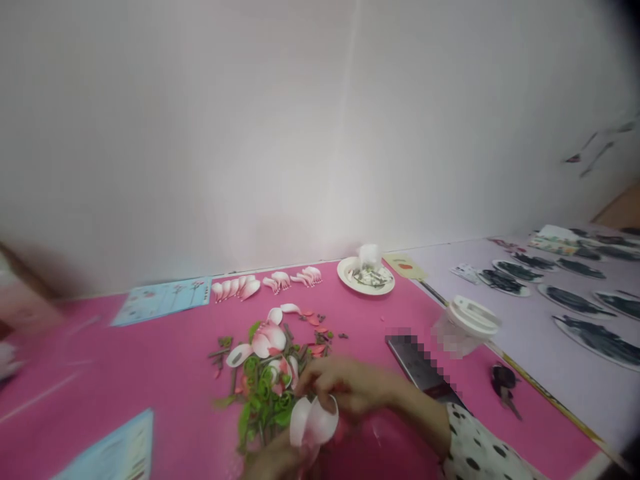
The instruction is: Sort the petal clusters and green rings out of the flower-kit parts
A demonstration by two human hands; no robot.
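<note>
Near the bottom of the head view, my left hand (280, 460) is closed round the lower end of a few white-and-pink petals (314, 423); it is blurred and partly cut off by the frame. My right hand (345, 385) reaches in from the right, its fingers bent and pinching the upper edge of the same petals. Just left of the hands lies a loose pile of green leaves (260, 393), brown stem pieces and red bits. More white-and-pink petals (269, 341) rest on that pile.
Rows of petals (235, 288) lie along the wall by a blue printed sheet (163, 300). A white plate (345, 277) holds small pieces. To the right are a phone (413, 360), a lidded cup (465, 323), keys (504, 383) and plates of dark pieces (575, 301).
</note>
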